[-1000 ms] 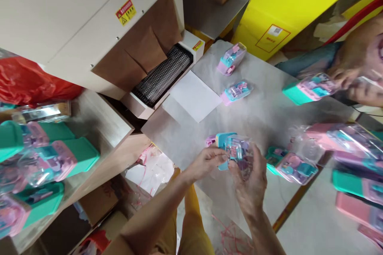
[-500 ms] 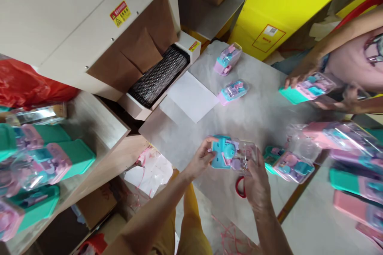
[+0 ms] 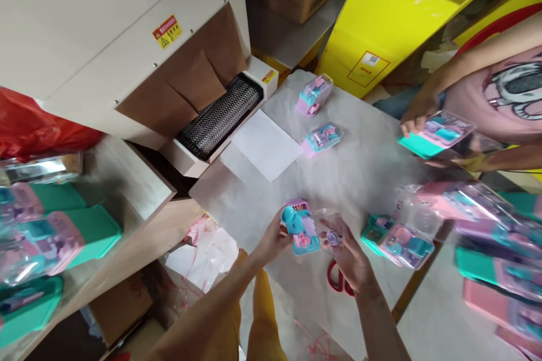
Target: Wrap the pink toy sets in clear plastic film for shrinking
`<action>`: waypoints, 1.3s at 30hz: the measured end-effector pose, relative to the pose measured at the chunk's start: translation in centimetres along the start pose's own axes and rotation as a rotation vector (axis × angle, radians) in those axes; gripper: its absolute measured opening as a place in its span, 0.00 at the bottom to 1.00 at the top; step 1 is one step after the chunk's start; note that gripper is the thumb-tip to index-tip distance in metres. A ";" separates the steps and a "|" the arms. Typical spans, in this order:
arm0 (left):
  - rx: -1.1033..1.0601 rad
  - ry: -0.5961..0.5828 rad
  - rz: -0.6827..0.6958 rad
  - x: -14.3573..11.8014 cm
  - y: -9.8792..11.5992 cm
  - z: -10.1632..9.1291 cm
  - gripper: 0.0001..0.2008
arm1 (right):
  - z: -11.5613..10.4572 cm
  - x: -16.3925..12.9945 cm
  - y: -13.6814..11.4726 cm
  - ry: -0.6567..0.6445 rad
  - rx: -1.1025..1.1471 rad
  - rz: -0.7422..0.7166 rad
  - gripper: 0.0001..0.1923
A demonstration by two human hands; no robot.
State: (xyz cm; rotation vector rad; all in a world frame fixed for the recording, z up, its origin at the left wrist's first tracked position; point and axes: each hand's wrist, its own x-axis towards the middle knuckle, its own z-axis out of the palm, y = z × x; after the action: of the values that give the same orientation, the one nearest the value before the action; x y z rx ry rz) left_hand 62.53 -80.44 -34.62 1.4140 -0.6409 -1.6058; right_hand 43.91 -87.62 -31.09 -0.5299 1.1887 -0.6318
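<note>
My left hand [image 3: 271,240] grips a small blue and pink toy [image 3: 300,227] at its left end, low over the grey table [image 3: 364,169]. My right hand [image 3: 349,256] holds the toy's clear plastic cover [image 3: 330,234] with a purple piece inside, just right of the toy. Red-handled scissors [image 3: 336,279] lie on the table under my right hand. A teal and pink packed toy [image 3: 398,240] lies just to the right.
A shrink-tunnel machine [image 3: 127,28] with a mesh conveyor [image 3: 215,115] stands at the left. A white sheet [image 3: 265,144] and two packed toys [image 3: 314,95] [image 3: 322,138] lie beyond. Another person [image 3: 499,96] holds a teal toy [image 3: 436,132]. Stacked toys [image 3: 486,231] lie right and on a shelf [image 3: 46,231].
The toy has been turned and lowered toward the table, and the clear cover has come apart from the blue body. The other person's hands shifted with their teal toy.
</note>
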 end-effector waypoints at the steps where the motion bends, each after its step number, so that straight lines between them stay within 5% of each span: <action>1: 0.040 -0.012 0.023 0.0 -0.7 0.1 0.37 | -0.4 0.1 0.3 -0.001 -0.010 0.007 0.25; 6: 0.296 0.015 0.081 1.1 -3.1 0.5 0.38 | -1.2 1.2 1.8 0.006 -0.044 0.002 0.24; 11: 0.613 0.082 0.005 2.4 -2.6 0.7 0.36 | -0.8 3.1 2.6 -0.004 -0.027 -0.019 0.23; 20: 0.967 -0.027 0.068 3.6 -1.7 0.8 0.56 | -1.0 4.8 2.2 0.071 0.049 -0.039 0.22; 32: 0.982 -0.077 0.201 4.9 -2.7 1.4 0.55 | -1.8 5.3 2.5 0.114 0.072 -0.033 0.23; 39: 1.038 -0.101 0.157 5.4 -2.9 1.4 0.55 | -2.3 5.7 2.5 0.114 0.072 0.039 0.24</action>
State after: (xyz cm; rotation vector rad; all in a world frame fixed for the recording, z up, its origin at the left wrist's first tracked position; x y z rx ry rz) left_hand 60.54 -83.98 -39.46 1.9092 -1.7594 -1.2332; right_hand 43.53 -89.89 -37.29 -0.4131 1.2757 -0.6764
